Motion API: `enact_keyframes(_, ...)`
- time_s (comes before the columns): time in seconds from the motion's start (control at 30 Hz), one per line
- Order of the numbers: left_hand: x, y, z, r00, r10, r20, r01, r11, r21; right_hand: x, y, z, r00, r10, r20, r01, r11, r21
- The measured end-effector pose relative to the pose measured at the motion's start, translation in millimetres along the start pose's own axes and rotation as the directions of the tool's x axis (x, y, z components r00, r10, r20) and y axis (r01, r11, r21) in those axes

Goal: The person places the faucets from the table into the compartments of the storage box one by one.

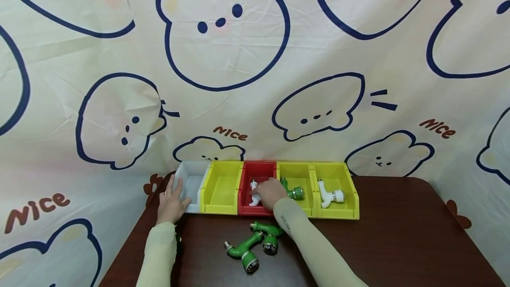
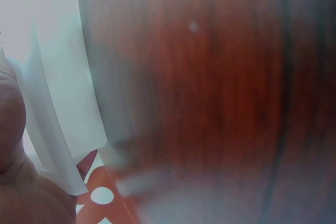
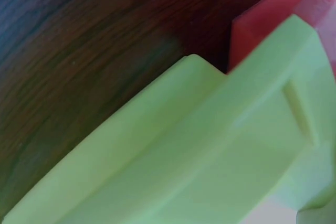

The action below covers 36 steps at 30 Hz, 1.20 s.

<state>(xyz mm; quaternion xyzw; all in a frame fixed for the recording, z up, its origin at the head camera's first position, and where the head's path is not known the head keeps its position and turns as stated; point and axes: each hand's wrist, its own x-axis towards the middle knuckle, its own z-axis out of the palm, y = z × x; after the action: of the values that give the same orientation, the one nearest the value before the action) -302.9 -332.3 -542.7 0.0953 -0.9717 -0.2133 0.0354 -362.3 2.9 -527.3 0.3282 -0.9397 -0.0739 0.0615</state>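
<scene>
My left hand (image 1: 172, 203) rests at the left wall of the white bin (image 1: 193, 208), its fingers fairly straight and spread. In the left wrist view, part of that hand (image 2: 16, 145) appears beside the bin's pale wall (image 2: 65, 66). Over the red bin (image 1: 260, 169), my right hand (image 1: 272, 192) pinches a white faucet (image 1: 254, 201) at its middle, partly covering it. The right wrist view shows a yellow bin's front edge (image 3: 210, 129) and the red bin's corner (image 3: 257, 35), but not the fingers.
Bins stand in a row along the back of the brown table (image 1: 402, 234). One yellow bin (image 1: 221, 189) lies left of the red one. Right of it, a green faucet (image 1: 294, 191) and a white-bodied faucet (image 1: 327, 196) sit in yellow bins. Two green faucets (image 1: 244, 251) lie in front.
</scene>
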Motion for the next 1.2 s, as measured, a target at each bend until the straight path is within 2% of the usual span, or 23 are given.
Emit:
enact_keyframes(0.43, -1.5, 2.1, 0.1, 1.0, -0.013, 0.012, 0.013, 1.0, -0.007, 1.0, 1.0, 3.0, 0.999, -0.011, 0.036, 0.011, 1.0, -0.003)
enact_keyframes(0.7, -2.4, 3.1, -2.8, 1.0, 0.006, -0.001, -0.006, 1.0, -0.012, 5.3, 1.5, 3.7, 0.998, -0.034, 0.052, 0.033, 0.999, 0.004)
enact_keyframes(0.87, -2.8, 2.5, -3.0, 1.0, 0.012, -0.004, -0.012, 1.0, -0.008, 2.7, 4.8, -0.8, 0.997, -0.055, 0.046, 0.051, 0.995, 0.083)
enact_keyframes(1.07, -4.0, 0.2, -1.6, 1.0, 0.03, 0.002, -0.03, 1.0, 0.002, -10.3, 21.5, -14.3, 0.994, -0.099, -0.047, 0.108, 0.96, 0.26)
enact_keyframes(1.2, -2.0, -0.5, -3.1, 0.999, 0.052, -0.007, -0.052, 0.999, 0.002, -22.0, 48.8, -23.5, 0.991, -0.023, -0.132, 0.068, 0.935, 0.347)
